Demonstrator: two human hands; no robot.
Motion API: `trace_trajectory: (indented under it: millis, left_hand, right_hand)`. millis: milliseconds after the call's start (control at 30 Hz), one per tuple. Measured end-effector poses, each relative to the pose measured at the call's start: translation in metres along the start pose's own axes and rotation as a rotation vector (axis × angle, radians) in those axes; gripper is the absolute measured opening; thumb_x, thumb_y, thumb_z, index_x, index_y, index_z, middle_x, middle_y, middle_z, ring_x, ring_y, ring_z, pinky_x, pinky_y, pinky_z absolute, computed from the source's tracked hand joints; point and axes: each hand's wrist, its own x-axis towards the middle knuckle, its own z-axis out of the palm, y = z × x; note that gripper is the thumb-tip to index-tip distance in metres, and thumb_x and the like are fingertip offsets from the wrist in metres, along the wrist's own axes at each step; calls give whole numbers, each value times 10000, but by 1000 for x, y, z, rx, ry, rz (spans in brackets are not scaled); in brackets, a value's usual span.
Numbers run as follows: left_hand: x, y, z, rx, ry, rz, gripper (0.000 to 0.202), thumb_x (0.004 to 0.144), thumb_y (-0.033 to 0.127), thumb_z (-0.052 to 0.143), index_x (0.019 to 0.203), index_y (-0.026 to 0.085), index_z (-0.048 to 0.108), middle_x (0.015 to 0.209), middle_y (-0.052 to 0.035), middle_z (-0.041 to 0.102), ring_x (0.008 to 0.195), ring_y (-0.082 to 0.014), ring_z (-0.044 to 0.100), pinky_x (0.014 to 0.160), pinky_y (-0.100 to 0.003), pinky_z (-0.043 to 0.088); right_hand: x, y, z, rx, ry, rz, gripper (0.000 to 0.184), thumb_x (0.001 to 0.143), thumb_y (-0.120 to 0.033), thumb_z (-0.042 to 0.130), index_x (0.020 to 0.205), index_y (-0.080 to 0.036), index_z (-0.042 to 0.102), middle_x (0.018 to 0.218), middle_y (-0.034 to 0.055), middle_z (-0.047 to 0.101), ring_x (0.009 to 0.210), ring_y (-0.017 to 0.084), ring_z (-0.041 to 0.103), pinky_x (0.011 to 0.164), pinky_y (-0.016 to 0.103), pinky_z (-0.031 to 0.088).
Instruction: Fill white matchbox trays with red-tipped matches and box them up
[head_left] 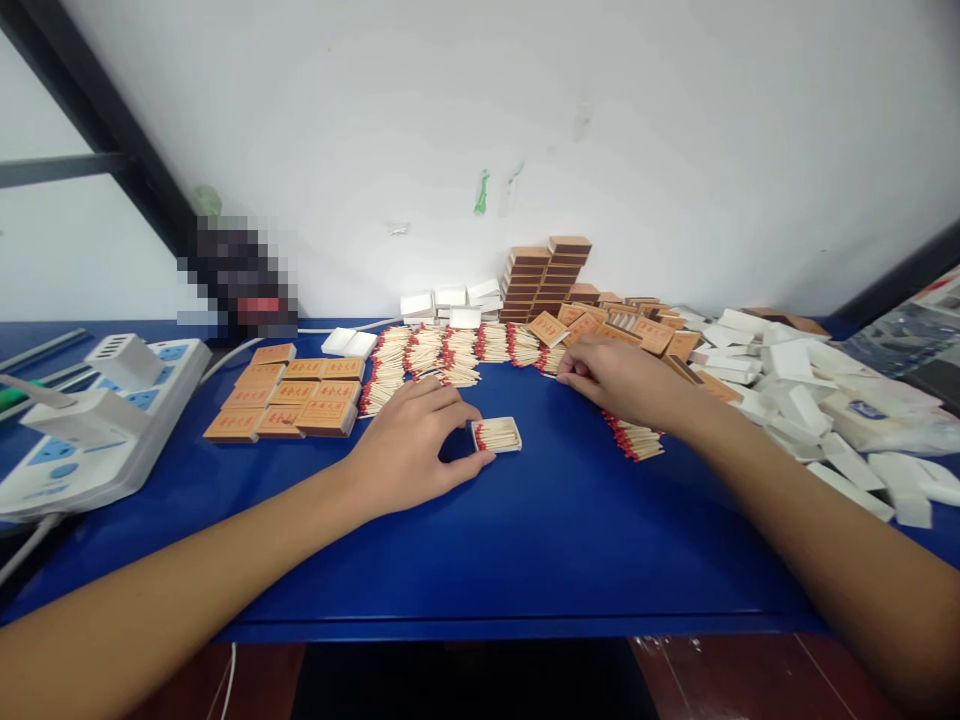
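A small white matchbox tray (519,446), filled with red-headed matches (498,434), lies on the blue table. My left hand (420,445) grips its left end between thumb and fingers. Farther back and to the right, my right hand (600,375) is closed in a pinch at the edge of the match piles; a thin pale match appears at its fingertips, partly hidden. Several heaps of loose matches (424,350) form a row in front of both hands. Another bunch of matches (636,440) lies beneath my right forearm.
Orange matchboxes (285,395) lie grouped at the left, beside a power strip (161,420). Against the wall, matchbox sleeves (544,280) are stacked, with more orange sleeves (652,335) scattered right of them. White trays (802,365) are heaped at the far right.
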Motion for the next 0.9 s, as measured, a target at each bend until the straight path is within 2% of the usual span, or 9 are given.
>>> trace_trajectory:
  millis: [167,367,567,900]
  left_hand:
    - [0,1,0,-4,2,-6,279,972,440,752,1093,189,757,1003,-67,767,979,-261,680,942,-449,536]
    - [1,1,0,-4,-12,-11,284,979,442,741,1097,185,760,1018,-76,768,981,-263,682,933,-450,539]
    - [1,0,1,1,2,5,287,977,444,748,1081,177,756,1000,-69,767,980,-262,682,944,-450,531]
    - [1,0,0,-4,-12,-3,278,975,440,749,1095,188,755,1002,-68,766,988,-265,680,937,-447,532]
  right_hand:
    - [0,8,-1,-31,52,-39,141,995,-277,554,910,-211,646,933,99,711,843,248,630,727,350,436]
    - [1,11,1,-39,-15,-2,153,1011,-242,537,881,-212,613,897,90,715,769,224,613,699,351,412]
    - [2,16,3,-90,13,3,146,1027,-269,518,939,-210,619,974,114,711,853,252,638,717,355,423]
    - [-2,-9,0,-207,-9,18,190,1021,-270,487,886,-208,606,937,128,736,741,230,632,618,345,371]
